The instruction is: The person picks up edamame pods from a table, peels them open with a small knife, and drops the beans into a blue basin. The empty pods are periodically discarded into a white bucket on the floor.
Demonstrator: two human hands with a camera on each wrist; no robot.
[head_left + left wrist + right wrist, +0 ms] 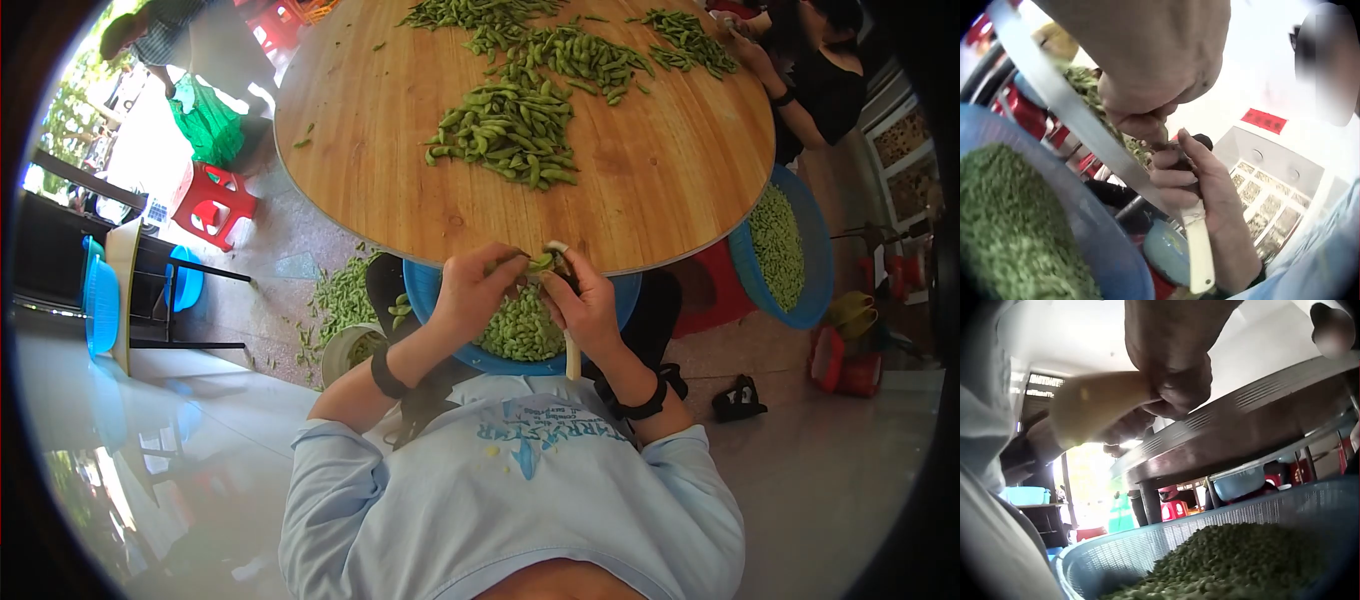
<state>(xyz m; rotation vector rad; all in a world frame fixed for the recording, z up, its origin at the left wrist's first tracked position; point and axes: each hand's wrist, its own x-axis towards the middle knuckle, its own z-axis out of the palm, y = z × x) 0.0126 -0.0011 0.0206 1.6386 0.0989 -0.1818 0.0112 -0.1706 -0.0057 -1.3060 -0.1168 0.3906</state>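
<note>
Both hands meet over a blue mesh basin [622, 295] of shelled green soybeans [522, 328], close to the table's edge. My left hand [480, 290] pinches a green soybean pod [541, 263] at its fingertips. In my right hand [588, 305] a tool with a cream handle [1199, 256] is gripped, its handle pointing down past the palm; the fingers hide its working end. The right thumb and fingertips are right at the pod. The right wrist view shows the cream handle [1100, 403] large and blurred below the right hand [1175, 381].
Heaps of unshelled pods [510, 135] lie on the round wooden table [350, 170]. A second blue basin [818, 230] of beans stands at the right, near a person [825, 75] seated across. Pods [345, 295] and a pale bucket [345, 350] are on the floor at left, with a red stool [213, 205] beyond.
</note>
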